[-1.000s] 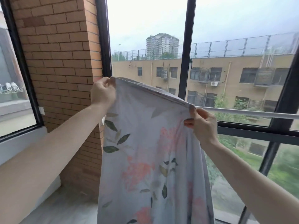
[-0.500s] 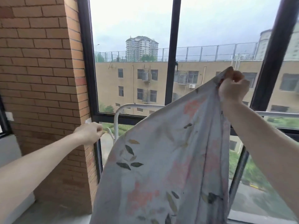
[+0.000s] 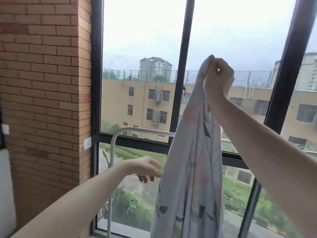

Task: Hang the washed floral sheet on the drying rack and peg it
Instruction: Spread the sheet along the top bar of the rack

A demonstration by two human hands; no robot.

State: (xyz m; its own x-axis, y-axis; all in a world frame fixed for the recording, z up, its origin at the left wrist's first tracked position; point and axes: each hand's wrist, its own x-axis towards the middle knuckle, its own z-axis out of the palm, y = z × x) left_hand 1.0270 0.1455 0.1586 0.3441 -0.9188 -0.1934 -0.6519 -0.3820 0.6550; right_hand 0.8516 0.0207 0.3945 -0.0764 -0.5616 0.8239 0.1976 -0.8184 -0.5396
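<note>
While my right hand (image 3: 217, 78) is fisted round one bunched top corner of the pale floral cotton sheet (image 3: 192, 169), raised high before the window, my left hand (image 3: 143, 167) reaches toward the cloth's near edge with fingers loosely spread — holding nothing. The sheet hangs as a narrow gathered column, long axis vertical, its lower end out of view, in front of the white tubular metal drying rack (image 3: 137, 130). Judgement: soft, limp, likely damp and weighty — it will sag wherever unsupported. Take hold along the top hem, at a second corner, to spread it.
</note>
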